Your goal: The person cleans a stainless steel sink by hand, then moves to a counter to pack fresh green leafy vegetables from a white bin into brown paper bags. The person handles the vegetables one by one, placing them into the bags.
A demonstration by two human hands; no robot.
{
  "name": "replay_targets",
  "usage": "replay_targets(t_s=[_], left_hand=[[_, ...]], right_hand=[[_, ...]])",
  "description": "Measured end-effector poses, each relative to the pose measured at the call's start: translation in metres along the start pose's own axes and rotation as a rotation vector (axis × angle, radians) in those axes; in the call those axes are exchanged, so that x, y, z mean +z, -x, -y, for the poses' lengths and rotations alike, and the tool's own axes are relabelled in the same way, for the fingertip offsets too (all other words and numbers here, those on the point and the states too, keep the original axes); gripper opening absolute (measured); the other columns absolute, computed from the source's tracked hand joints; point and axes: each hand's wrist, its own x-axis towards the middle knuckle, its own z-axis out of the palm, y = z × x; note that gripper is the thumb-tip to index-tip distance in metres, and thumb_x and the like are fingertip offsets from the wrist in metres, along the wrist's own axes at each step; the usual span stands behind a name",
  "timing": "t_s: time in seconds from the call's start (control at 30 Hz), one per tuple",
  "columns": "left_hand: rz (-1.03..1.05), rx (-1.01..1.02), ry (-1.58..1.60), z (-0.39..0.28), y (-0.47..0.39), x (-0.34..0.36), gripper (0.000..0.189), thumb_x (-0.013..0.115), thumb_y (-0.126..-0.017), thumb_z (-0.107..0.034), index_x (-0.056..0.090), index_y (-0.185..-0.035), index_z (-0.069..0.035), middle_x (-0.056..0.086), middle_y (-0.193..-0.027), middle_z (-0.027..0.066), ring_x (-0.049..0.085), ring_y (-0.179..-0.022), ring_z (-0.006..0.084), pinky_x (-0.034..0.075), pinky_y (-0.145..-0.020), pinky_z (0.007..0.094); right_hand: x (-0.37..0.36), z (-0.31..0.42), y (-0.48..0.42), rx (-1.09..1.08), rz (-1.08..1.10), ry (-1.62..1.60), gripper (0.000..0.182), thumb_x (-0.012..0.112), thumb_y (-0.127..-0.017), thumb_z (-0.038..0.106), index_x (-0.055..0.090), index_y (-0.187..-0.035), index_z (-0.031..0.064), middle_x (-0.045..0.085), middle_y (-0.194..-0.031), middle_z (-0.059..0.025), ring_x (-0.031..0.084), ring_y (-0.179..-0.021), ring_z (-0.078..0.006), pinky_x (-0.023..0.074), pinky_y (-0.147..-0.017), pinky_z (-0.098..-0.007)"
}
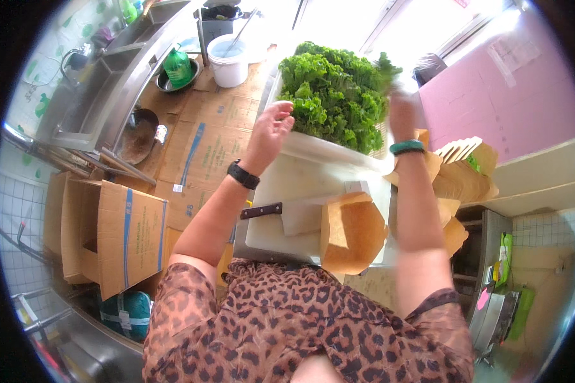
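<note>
A white plastic tub point(330, 149) holds a heap of green leaf lettuce point(335, 95). My left hand point(275, 123) is at the tub's left side, beside the lettuce, its fingers apart and nothing in them. Blurred by motion, my right hand point(403, 103) is at the tub's right side with a lettuce leaf point(387, 69) at its fingers. Below the tub, a cleaver point(297, 218) with a dark handle lies on a white cutting board point(297, 177). One unfolded kraft paper box point(357, 234) stands over the tip of its blade, near my body.
Stacked kraft paper boxes point(467, 177) stand right of my right forearm, some green showing among them. Flattened cardboard point(196, 158) covers the floor at left. There are a white bucket point(227, 62), a steel sink point(91, 95) and an open carton point(134, 234).
</note>
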Motion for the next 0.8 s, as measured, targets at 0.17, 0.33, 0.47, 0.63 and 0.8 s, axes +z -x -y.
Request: replay_targets(t_s=[0.17,0.33,0.47,0.63,0.8], left_hand=[[0.297,-0.158,-0.072,-0.028,0.055,0.031,0.029,0.059,-0.084,-0.019,0.052,-0.105,0.000,0.058,-0.086,0.0109,0.057,-0.077,0.0194,0.047,-0.069,0.0300],[0.561,-0.247,-0.419,-0.049,0.124,0.062,0.074,0.060,-0.079,-0.045,0.035,-0.123,0.008,0.052,-0.108,0.0287,0.054,-0.101,0.0363,0.045,-0.085,0.0389],[0.608,-0.350,-0.420,-0.044,0.150,0.087,0.063,0.056,-0.081,-0.033,0.033,-0.125,0.006,0.056,-0.099,0.0297,0.056,-0.094,0.0397,0.045,-0.082,0.0428],[0.531,-0.309,-0.549,-0.028,0.157,0.094,0.040,0.048,-0.078,-0.010,0.040,-0.113,0.007,0.058,-0.074,0.0278,0.057,-0.073,0.0429,0.047,-0.068,0.0483],[0.331,-0.218,-0.587,-0.018,0.154,0.083,0.031,0.046,-0.076,-0.004,0.049,-0.107,0.001,0.059,-0.076,0.0281,0.058,-0.075,0.0431,0.046,-0.069,0.0490]], right_hand=[[0.048,-0.010,0.039,-0.092,0.286,-0.369,0.021,0.048,-0.083,0.007,0.061,-0.097,0.0117,0.062,-0.082,-0.0174,0.063,-0.078,-0.0299,0.0506,-0.066,-0.0380],[-0.044,-0.019,0.008,0.264,-0.235,-0.615,0.019,0.045,-0.089,0.012,0.062,-0.097,0.0101,0.064,-0.077,-0.0110,0.061,-0.065,-0.0245,0.0489,-0.056,-0.0360],[-0.060,-0.016,0.024,0.146,-0.522,-0.553,0.019,0.045,-0.087,0.009,0.060,-0.100,0.0097,0.063,-0.081,-0.0123,0.062,-0.070,-0.0242,0.0501,-0.059,-0.0345],[0.018,-0.008,0.091,-0.110,0.571,-0.383,0.025,0.047,-0.085,0.006,0.058,-0.107,0.0051,0.063,-0.094,-0.0123,0.063,-0.075,-0.0238,0.0526,-0.062,-0.0331],[-0.048,-0.014,0.125,0.713,0.238,-1.869,0.048,0.044,-0.087,0.002,0.034,-0.133,0.0084,0.057,-0.105,-0.0136,0.061,-0.088,-0.0198,0.0539,-0.063,-0.0271]])
